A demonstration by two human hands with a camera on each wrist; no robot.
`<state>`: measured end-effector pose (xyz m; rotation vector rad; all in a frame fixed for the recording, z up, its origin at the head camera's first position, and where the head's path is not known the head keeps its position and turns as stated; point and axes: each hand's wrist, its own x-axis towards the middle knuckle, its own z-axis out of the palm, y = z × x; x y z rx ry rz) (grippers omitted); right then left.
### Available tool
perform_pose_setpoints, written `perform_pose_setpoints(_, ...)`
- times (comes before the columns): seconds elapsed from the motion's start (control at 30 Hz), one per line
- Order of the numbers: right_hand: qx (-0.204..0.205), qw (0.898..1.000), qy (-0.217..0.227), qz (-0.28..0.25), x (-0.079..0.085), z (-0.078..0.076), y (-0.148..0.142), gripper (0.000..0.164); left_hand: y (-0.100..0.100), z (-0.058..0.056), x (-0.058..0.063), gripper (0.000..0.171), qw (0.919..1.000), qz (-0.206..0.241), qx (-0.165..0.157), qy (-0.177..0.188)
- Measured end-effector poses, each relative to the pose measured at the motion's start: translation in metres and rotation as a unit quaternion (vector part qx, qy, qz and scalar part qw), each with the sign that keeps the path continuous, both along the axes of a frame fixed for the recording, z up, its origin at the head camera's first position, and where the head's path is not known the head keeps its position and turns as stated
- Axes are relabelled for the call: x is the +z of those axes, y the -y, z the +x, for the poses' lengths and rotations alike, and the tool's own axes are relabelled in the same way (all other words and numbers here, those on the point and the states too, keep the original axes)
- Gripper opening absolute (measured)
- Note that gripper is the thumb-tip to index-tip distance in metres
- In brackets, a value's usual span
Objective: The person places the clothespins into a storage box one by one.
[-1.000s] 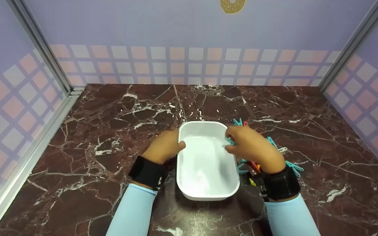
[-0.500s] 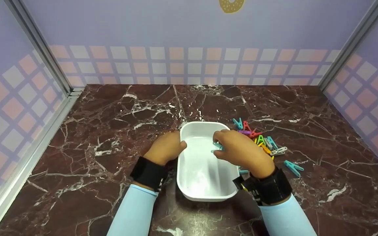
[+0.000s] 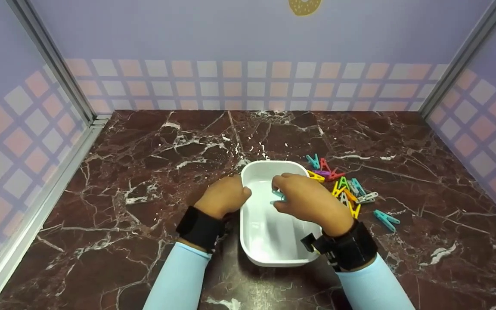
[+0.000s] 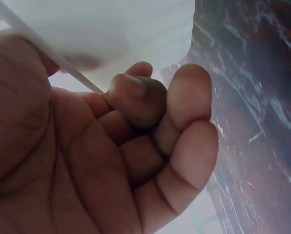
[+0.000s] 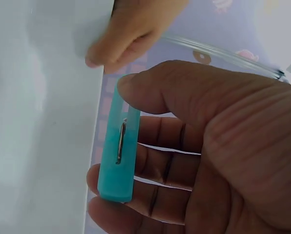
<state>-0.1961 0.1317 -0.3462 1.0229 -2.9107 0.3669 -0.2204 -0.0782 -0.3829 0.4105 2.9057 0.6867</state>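
Observation:
A white rectangular tub (image 3: pixel 278 261) stands on the dark marbled table. My left hand (image 3: pixel 224 196) grips its left wall, the thumb over the rim; in the left wrist view the fingers (image 4: pixel 189 92) curl below the rim (image 4: pixel 52 51) on the outside. Over the tub's inside, my right hand (image 3: pixel 310 200) pinches a turquoise clothespin (image 3: pixel 278 196) between thumb and fingers. Close up in the right wrist view, the clothespin (image 5: pixel 118 146) shows its metal spring, with the thumb at one end.
Right of the tub lies a loose heap of clothespins, among them a red one (image 3: pixel 336 174), a green one (image 3: pixel 343 184) and a white one (image 3: pixel 367 197). One turquoise clothespin (image 3: pixel 386 220) lies apart, farther right. Patterned panels (image 3: pixel 256 82) stand around the table.
My right hand has moved left from beside the tub's right rim to over its inside, carrying the turquoise clothespin. The tub and my left hand have shifted slightly right.

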Motion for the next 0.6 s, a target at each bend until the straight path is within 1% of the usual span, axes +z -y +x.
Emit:
perform_pose_setpoints(0.17, 0.005, 1.0, 0.014, 0.016, -0.009, -0.006, 0.001, 0.026, -0.001, 0.0, -0.001, 0.039, 0.9999, -0.006, 0.01, 0.006)
perform_pose_setpoints(0.37, -0.006, 0.997, 0.054, 0.051, -0.021, -0.016, 0.0, 0.026, 0.0, -0.001, -0.003, 0.039, 1.0, -0.002, -0.007, 0.0)
perform_pose_setpoints(0.47, -0.005, 0.996, 0.065, 0.06, -0.026, -0.02, -0.001, 0.025, 0.001, -0.002, -0.004, 0.038, 0.9998, 0.005, -0.016, -0.003)
perform_pose_setpoints(0.6, -0.001, 0.995, 0.08, 0.066, -0.032, -0.025, -0.002, 0.021, 0.002, -0.003, -0.004, 0.039, 0.9997, 0.015, -0.019, 0.004)
